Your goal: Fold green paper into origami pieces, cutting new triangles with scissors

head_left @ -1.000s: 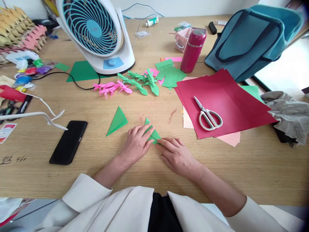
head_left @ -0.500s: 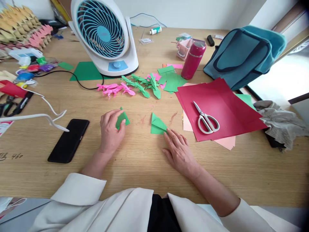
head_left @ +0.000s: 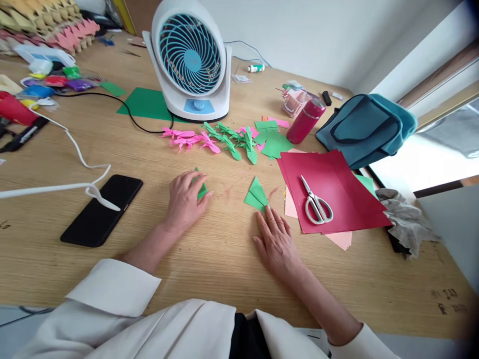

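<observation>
My left hand (head_left: 187, 199) is over a small folded green paper (head_left: 202, 191), its fingers curved and its thumb apart from them. The hand covers part of that paper, so whether the fingers touch it cannot be made out. To the right, a second green paper folded to a point (head_left: 256, 194) lies on the table, with creased flaps. My right hand (head_left: 279, 244) lies flat with fingers stretched, its fingertips at the near right corner of this second paper.
Pink (head_left: 183, 137) and green folded paper figures (head_left: 232, 139) lie beyond my hands. A white fan (head_left: 198, 107) stands behind them. At right are scissors (head_left: 317, 204) on red sheets (head_left: 348, 194), a red bottle (head_left: 305, 122) and a teal bag (head_left: 359, 132). A black phone (head_left: 103, 212) lies left.
The view has turned and tilted somewhat. The right-hand green paper now sits rotated, its tip pointing more straight away from me. Both hands stay near their papers.
</observation>
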The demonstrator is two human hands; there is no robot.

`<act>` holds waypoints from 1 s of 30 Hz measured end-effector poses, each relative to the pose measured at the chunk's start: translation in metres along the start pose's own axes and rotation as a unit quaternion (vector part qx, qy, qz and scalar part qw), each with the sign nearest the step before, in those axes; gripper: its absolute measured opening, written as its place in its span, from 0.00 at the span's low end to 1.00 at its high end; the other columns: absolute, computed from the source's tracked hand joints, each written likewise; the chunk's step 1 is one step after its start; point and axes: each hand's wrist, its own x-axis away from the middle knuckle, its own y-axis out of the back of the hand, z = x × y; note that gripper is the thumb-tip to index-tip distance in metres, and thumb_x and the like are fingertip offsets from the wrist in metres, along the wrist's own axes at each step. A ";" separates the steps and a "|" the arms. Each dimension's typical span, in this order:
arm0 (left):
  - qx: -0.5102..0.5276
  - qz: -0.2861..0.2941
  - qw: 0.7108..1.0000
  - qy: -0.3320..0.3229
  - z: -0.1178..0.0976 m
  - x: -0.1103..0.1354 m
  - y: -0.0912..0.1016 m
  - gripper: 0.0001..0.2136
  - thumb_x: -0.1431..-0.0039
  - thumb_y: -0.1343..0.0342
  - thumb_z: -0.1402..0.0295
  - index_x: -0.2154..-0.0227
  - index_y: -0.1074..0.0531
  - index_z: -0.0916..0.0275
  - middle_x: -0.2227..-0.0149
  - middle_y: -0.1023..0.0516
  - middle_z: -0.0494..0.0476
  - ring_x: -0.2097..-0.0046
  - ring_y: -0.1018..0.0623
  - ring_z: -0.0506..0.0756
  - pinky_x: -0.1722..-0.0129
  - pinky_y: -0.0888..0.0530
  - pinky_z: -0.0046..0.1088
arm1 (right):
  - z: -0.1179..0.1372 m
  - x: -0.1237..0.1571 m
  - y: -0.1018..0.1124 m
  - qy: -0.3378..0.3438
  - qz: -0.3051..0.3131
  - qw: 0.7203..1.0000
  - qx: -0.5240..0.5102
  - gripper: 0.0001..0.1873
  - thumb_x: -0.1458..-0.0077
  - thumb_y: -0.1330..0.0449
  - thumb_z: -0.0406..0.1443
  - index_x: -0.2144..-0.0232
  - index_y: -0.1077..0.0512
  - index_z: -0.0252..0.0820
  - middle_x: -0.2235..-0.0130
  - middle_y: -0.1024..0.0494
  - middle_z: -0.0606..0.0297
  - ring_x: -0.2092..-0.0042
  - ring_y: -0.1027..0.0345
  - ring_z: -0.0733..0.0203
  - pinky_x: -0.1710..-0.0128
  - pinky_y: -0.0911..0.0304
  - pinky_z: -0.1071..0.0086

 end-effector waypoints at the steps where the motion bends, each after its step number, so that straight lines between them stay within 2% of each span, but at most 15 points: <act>1: 0.008 0.007 1.000 -0.019 -0.005 -0.002 0.000 0.17 0.37 0.47 0.65 0.47 0.31 0.61 0.46 0.28 0.64 0.41 0.32 0.64 0.42 0.36 0.47 | 0.000 -0.003 0.001 0.006 0.004 1.000 0.004 0.31 0.35 0.48 0.41 0.34 0.44 0.33 0.31 0.48 0.42 0.31 0.54 0.41 0.37 0.48 0.46; 5: 0.043 0.055 0.992 -0.106 -0.033 -0.014 -0.007 0.15 0.38 0.47 0.68 0.49 0.29 0.63 0.46 0.28 0.64 0.42 0.32 0.63 0.41 0.37 0.46 | -0.002 -0.021 0.008 0.021 0.018 1.000 0.011 0.30 0.34 0.48 0.40 0.35 0.43 0.32 0.33 0.42 0.41 0.33 0.49 0.40 0.41 0.42 0.46; 10: 0.081 0.096 0.979 -0.160 -0.054 -0.023 -0.036 0.14 0.38 0.46 0.69 0.49 0.29 0.62 0.47 0.27 0.63 0.43 0.31 0.62 0.42 0.37 0.44 | -0.006 -0.050 0.022 0.024 0.026 0.999 -0.013 0.27 0.34 0.49 0.38 0.36 0.42 0.32 0.41 0.31 0.44 0.41 0.37 0.44 0.44 0.36 0.52; 13: 0.090 0.116 0.977 -0.156 -0.052 -0.022 -0.051 0.15 0.38 0.46 0.69 0.49 0.30 0.62 0.47 0.27 0.62 0.44 0.30 0.61 0.42 0.37 0.44 | -0.014 -0.067 0.027 0.010 0.035 0.999 -0.039 0.24 0.34 0.50 0.37 0.38 0.40 0.35 0.50 0.24 0.50 0.48 0.31 0.48 0.49 0.33 0.56; 15: 0.097 0.129 0.974 -0.159 -0.049 -0.020 -0.054 0.14 0.37 0.46 0.68 0.50 0.29 0.63 0.47 0.26 0.63 0.43 0.30 0.62 0.42 0.38 0.45 | -0.020 -0.078 0.025 -0.019 0.023 0.998 -0.055 0.22 0.34 0.49 0.38 0.40 0.39 0.39 0.51 0.24 0.53 0.51 0.29 0.50 0.53 0.32 0.59; 18: 0.102 0.134 0.972 -0.165 -0.046 -0.017 -0.053 0.12 0.37 0.46 0.67 0.53 0.28 0.63 0.47 0.27 0.62 0.43 0.31 0.62 0.43 0.38 0.45 | -0.026 -0.093 0.015 -0.089 -0.014 0.994 -0.056 0.21 0.36 0.46 0.38 0.42 0.37 0.40 0.52 0.26 0.53 0.57 0.27 0.54 0.60 0.33 0.64; 22: 0.106 0.134 0.972 -0.163 -0.046 -0.017 -0.049 0.11 0.38 0.45 0.69 0.54 0.28 0.63 0.47 0.27 0.62 0.43 0.30 0.61 0.44 0.36 0.43 | -0.022 -0.107 -0.001 -0.133 -0.055 0.988 -0.050 0.21 0.39 0.43 0.39 0.45 0.35 0.39 0.55 0.28 0.54 0.58 0.30 0.53 0.58 0.35 0.63; 26: 0.106 0.130 0.971 -0.168 -0.046 -0.019 -0.049 0.10 0.37 0.47 0.71 0.53 0.28 0.63 0.50 0.25 0.61 0.47 0.27 0.59 0.45 0.35 0.43 | -0.011 -0.109 -0.010 -0.129 -0.108 0.986 -0.012 0.21 0.40 0.42 0.40 0.47 0.33 0.39 0.56 0.28 0.54 0.55 0.34 0.49 0.54 0.38 0.58; 30: 0.115 0.130 0.970 -0.169 -0.046 -0.018 -0.049 0.09 0.37 0.47 0.72 0.55 0.28 0.62 0.52 0.24 0.59 0.49 0.26 0.58 0.44 0.35 0.42 | -0.010 -0.108 -0.016 -0.099 -0.127 0.987 0.008 0.19 0.38 0.45 0.36 0.45 0.34 0.39 0.55 0.28 0.54 0.55 0.36 0.49 0.53 0.40 0.58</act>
